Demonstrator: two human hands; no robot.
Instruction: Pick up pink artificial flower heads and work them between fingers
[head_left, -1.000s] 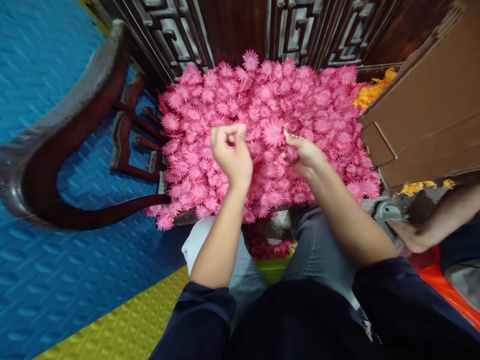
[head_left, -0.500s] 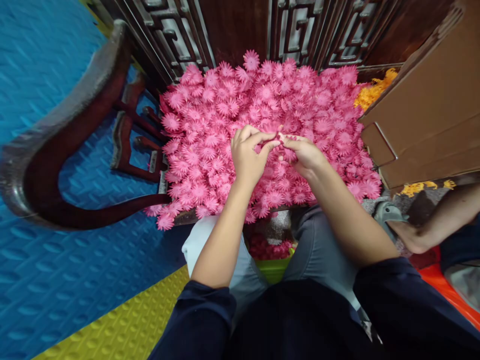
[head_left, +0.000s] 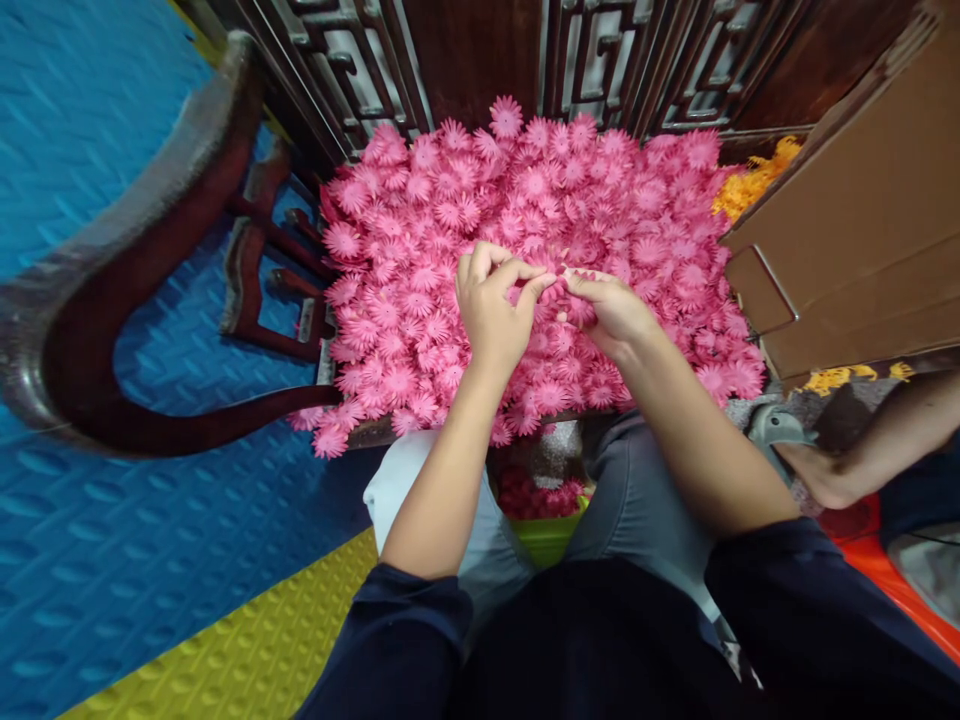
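A heap of pink artificial flowers (head_left: 420, 300) covers a dark wooden seat in front of me. Over its middle, my left hand (head_left: 495, 300) is closed, with thumb and forefinger pinching a pink flower piece (head_left: 553, 291). My right hand (head_left: 613, 308) is closed just to the right, its thumb pressed against the fingers. Small darker pink flower pieces (head_left: 586, 275) show along those fingers. The fingertips of both hands nearly meet at the pinched piece. How its layers fit together is too small to tell.
A curved dark wooden armrest (head_left: 82, 290) stands at left over blue matting (head_left: 67, 560). A cardboard box (head_left: 862, 200) is at right, beside yellow flowers (head_left: 754, 180). Between my knees is a green container (head_left: 546, 540) with pink pieces. Another person's foot (head_left: 817, 470) is at right.
My left hand has shifted slightly left, so the fingertips are a little farther apart. More of the pink flower piece now shows spread out at the left fingertips. The right hand has barely moved.
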